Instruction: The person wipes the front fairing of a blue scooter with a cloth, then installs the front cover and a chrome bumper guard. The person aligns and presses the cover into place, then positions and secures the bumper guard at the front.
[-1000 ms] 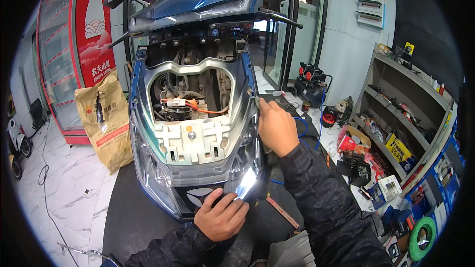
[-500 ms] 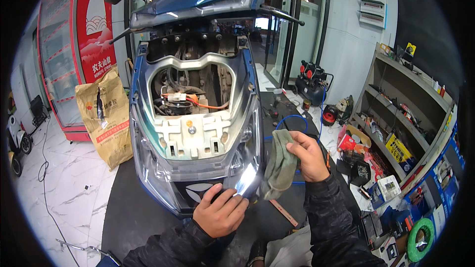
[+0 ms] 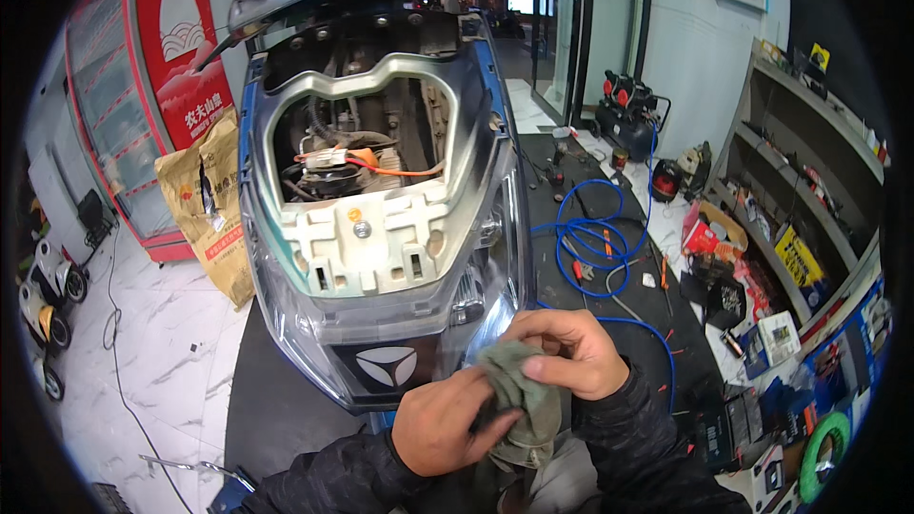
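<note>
A greyish-green cloth (image 3: 526,400) is bunched between my two hands, just in front of the scooter's lower right corner. My left hand (image 3: 446,422) pinches its left side, and my right hand (image 3: 571,352) grips its upper edge with thumb and fingers. Behind them stands the front of a blue scooter (image 3: 395,319), its upper panel off. The opening shows wiring, a white connector (image 3: 328,158) and an orange cable (image 3: 405,171). Below it lies a pale plastic bracket (image 3: 367,243) with a bolt in the middle.
A coiled blue hose (image 3: 595,247) and small tools lie on the dark mat at the right. Beyond it are a black compressor (image 3: 624,114) and a cluttered grey shelf (image 3: 790,171). A brown paper sack (image 3: 214,219) leans beside a red display fridge (image 3: 176,67) at the left.
My left hand has left the scooter's front and taken hold of the cloth. My right hand has brought the cloth down and inward. The view has tilted lower.
</note>
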Demonstrator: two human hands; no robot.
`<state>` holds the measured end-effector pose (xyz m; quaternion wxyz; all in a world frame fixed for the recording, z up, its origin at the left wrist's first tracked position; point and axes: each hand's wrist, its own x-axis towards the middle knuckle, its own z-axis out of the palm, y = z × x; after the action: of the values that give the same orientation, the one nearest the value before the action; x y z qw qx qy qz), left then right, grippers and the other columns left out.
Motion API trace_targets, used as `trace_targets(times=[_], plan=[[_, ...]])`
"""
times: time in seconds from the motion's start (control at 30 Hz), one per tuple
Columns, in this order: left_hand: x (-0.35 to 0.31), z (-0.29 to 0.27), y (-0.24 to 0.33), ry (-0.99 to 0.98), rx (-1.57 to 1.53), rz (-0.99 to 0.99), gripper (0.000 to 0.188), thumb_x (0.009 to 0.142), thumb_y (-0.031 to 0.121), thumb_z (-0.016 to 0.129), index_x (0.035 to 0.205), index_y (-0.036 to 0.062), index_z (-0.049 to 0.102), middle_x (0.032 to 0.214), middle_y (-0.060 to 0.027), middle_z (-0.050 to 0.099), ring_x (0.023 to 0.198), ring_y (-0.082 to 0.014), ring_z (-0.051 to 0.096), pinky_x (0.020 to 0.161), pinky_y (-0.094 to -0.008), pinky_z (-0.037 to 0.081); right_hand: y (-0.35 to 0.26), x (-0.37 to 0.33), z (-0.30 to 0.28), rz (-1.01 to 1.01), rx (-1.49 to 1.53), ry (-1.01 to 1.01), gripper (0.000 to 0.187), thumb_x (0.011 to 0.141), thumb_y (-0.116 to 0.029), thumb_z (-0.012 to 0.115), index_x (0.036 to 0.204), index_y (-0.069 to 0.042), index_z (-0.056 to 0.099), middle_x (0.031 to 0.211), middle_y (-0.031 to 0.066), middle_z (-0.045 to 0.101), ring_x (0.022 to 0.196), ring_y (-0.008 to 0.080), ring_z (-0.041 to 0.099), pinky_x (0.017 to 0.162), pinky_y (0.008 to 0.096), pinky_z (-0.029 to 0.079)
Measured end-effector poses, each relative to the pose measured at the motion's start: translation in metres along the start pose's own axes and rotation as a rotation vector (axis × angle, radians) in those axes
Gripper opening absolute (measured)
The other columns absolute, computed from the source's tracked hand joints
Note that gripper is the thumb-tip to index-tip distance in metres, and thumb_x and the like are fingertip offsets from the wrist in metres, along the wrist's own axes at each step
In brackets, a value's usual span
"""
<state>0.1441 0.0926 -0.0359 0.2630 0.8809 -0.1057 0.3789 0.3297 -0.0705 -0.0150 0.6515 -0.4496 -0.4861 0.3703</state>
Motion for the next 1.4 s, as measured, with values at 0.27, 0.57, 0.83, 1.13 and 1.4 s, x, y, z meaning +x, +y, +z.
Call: trace_targets(times=[0.27, 0.57, 0.83, 1.13, 1.4], plan=[[0.004, -0.02, -0.011, 0.065, 0.165, 0.091, 0.031, 0.078, -0.002, 0.083, 0.108, 0.0027, 0.078, 0.102, -0.0114, 0.077, 0.069, -0.0251, 0.072, 0.057, -0.0341, 0.054, -0.025, 0.058, -0.028, -0.333, -0.478, 0.577, 0.039, 0.106, -0.01, 0.076, 0.14, 0.006, 0.067, 0.122, 0.0087, 0.077, 0.104, 0.0101, 0.07, 0.089, 0.0269, 0.055], [-0.017, -0.035, -0.023, 0.012, 0.288, 0.17, 0.033, 0.076, 0.002, 0.086, 0.109, 0.0035, 0.08, 0.095, -0.0075, 0.076, 0.065, -0.0212, 0.068, 0.055, -0.0336, 0.053, -0.076, 0.151, -0.059, -0.505, -1.546, 0.573, 0.024, 0.095, -0.013, 0.074, 0.114, -0.003, 0.083, 0.103, 0.0169, 0.077, 0.092, 0.0406, 0.074, 0.084, 0.0481, 0.059], [-0.023, -0.031, -0.035, 0.036, 0.304, 0.261, 0.032, 0.078, 0.009, 0.087, 0.109, 0.0038, 0.08, 0.092, -0.0033, 0.076, 0.062, -0.0158, 0.064, 0.053, -0.03, 0.048, -0.111, 0.17, -0.037, -0.181, -1.924, 0.431, 0.021, 0.087, -0.012, 0.071, 0.098, 0.0, 0.083, 0.092, 0.0254, 0.078, 0.09, 0.0446, 0.076, 0.085, 0.052, 0.062], [-0.026, -0.033, -0.036, 0.078, 0.308, 0.272, 0.028, 0.083, 0.015, 0.086, 0.108, 0.0069, 0.078, 0.095, 0.0007, 0.069, 0.07, -0.0129, 0.064, 0.06, -0.0268, 0.048, -0.087, 0.108, 0.019, -0.351, -1.799, 0.304, 0.018, 0.092, -0.012, 0.071, 0.103, -0.005, 0.083, 0.093, 0.0149, 0.074, 0.083, 0.0403, 0.075, 0.074, 0.0507, 0.06], [-0.028, -0.029, -0.038, 0.082, 0.315, 0.284, 0.026, 0.084, 0.016, 0.085, 0.108, 0.0072, 0.078, 0.092, 0.0017, 0.065, 0.07, -0.0132, 0.061, 0.058, -0.0281, 0.047, -0.101, 0.164, -0.031, -0.246, -1.831, 0.522, 0.024, 0.09, -0.016, 0.073, 0.107, -0.004, 0.085, 0.103, 0.0204, 0.079, 0.094, 0.0435, 0.076, 0.085, 0.0505, 0.061]])
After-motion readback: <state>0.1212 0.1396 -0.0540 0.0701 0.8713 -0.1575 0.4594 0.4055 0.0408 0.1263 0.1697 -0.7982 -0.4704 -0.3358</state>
